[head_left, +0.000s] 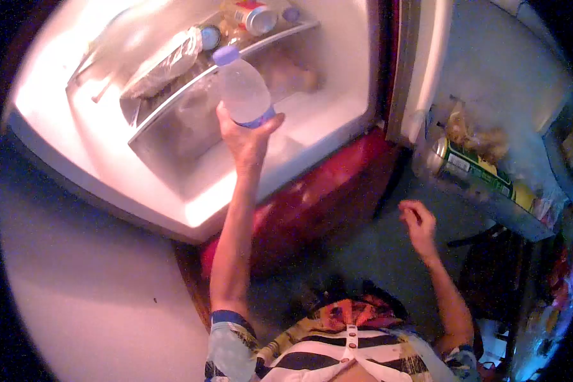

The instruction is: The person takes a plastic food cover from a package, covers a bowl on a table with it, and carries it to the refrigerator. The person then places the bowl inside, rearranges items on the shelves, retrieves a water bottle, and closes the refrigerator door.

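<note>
A clear, frosty-looking bottle [243,89] with a purple cap is held in my left hand [245,137], whose thumb and fingers wrap round its lower end by a blue label. It stands out in front of the lit fridge shelf [172,100]. Behind it on that shelf lie a plastic-wrapped package [165,67] and a red and yellow can [258,18]. My right hand [419,224] hangs lower right, between the fridge body and the open door, its fingers curled loosely and apart, holding nothing.
The open fridge door [490,63] is on the right; its bin [471,190] holds a green can [471,167] and wrapped items. Below the compartment runs a red front panel [312,197]. A pale wall [89,274] is at the left.
</note>
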Demonstrator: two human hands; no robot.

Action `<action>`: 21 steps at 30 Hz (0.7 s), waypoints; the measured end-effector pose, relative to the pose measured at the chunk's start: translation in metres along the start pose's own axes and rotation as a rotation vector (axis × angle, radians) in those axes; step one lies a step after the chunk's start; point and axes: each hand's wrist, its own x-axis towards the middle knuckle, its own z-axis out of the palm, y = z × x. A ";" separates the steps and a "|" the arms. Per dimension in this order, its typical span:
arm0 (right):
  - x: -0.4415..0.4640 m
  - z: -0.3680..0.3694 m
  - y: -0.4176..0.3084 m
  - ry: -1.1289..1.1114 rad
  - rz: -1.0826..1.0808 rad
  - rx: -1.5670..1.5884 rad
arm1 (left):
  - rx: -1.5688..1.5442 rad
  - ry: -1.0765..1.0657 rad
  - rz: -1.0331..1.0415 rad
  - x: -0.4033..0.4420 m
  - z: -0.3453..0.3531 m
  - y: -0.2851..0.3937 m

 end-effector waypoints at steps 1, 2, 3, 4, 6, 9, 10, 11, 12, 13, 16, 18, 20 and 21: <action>-0.007 -0.007 0.004 0.036 0.052 -0.031 | -0.032 0.000 0.025 0.001 0.009 0.005; -0.010 -0.012 0.008 0.044 0.054 -0.034 | -0.018 0.059 0.015 0.003 0.017 0.008; -0.025 -0.025 0.014 0.086 0.101 -0.019 | -0.052 0.037 0.040 0.005 0.025 0.003; -0.048 -0.044 0.016 0.167 0.162 -0.021 | -0.120 -0.015 0.060 0.006 0.039 0.016; -0.065 -0.063 0.013 0.278 0.262 -0.018 | -0.070 -0.044 0.012 -0.006 0.033 0.021; -0.054 -0.116 0.052 0.569 0.387 0.075 | -0.558 -0.111 -0.276 -0.030 0.007 -0.006; -0.049 -0.147 0.092 0.684 0.269 0.209 | -0.360 -0.130 -0.247 -0.050 0.001 0.056; -0.039 -0.174 0.093 0.746 0.125 0.103 | -0.341 -0.140 -0.223 -0.068 -0.008 0.078; -0.030 -0.202 0.093 0.811 -0.012 -0.014 | -0.400 -0.174 -0.192 -0.083 -0.020 0.086; -0.017 -0.227 0.086 0.790 -0.121 -0.051 | -0.448 -0.200 -0.166 -0.101 -0.030 0.091; 0.022 -0.305 0.093 0.679 -0.279 0.211 | -0.202 -0.158 -0.167 -0.167 -0.015 0.089; 0.044 -0.328 0.057 0.681 -0.154 0.653 | -0.193 -0.175 -0.211 -0.210 -0.009 0.089; 0.060 -0.333 0.028 0.737 0.009 0.806 | -0.152 -0.231 -0.244 -0.262 0.005 0.084; 0.067 -0.327 0.015 0.810 0.121 0.808 | -0.127 -0.245 -0.259 -0.283 0.007 0.081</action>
